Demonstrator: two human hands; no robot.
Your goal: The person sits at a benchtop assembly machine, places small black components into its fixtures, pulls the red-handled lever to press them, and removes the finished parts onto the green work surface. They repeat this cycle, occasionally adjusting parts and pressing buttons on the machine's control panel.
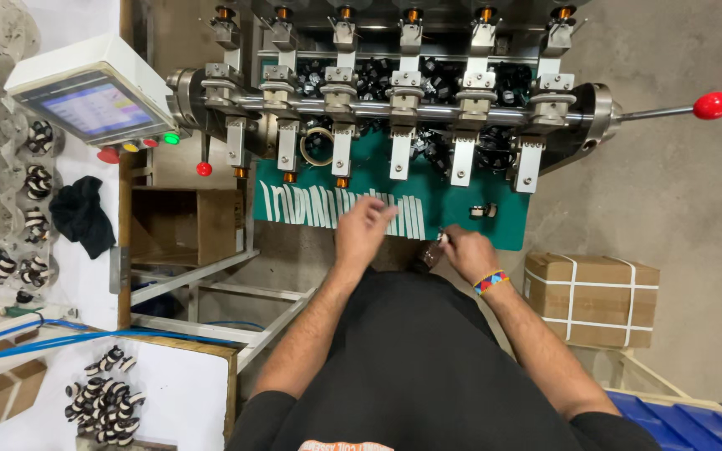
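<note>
My left hand [363,227] reaches over a row of thin white strips [311,206] laid side by side on a green mat [495,230], with its fingertips touching the strips near the middle of the row. My right hand [464,250], with a coloured woven band at the wrist, pinches a small dark part [433,253] at the mat's near edge. A small dark coil piece [484,211] lies on the mat just beyond it. Above the mat stands a winding machine [394,104] with several spindle heads in a row.
A red-knobbed lever [710,105] sticks out to the machine's right. A tilted touch-screen panel [94,104] with coloured buttons stands at the left. An open brown box [184,224] sits beside the mat, a strapped carton [591,298] at the right, and wound coils [104,401] lie lower left.
</note>
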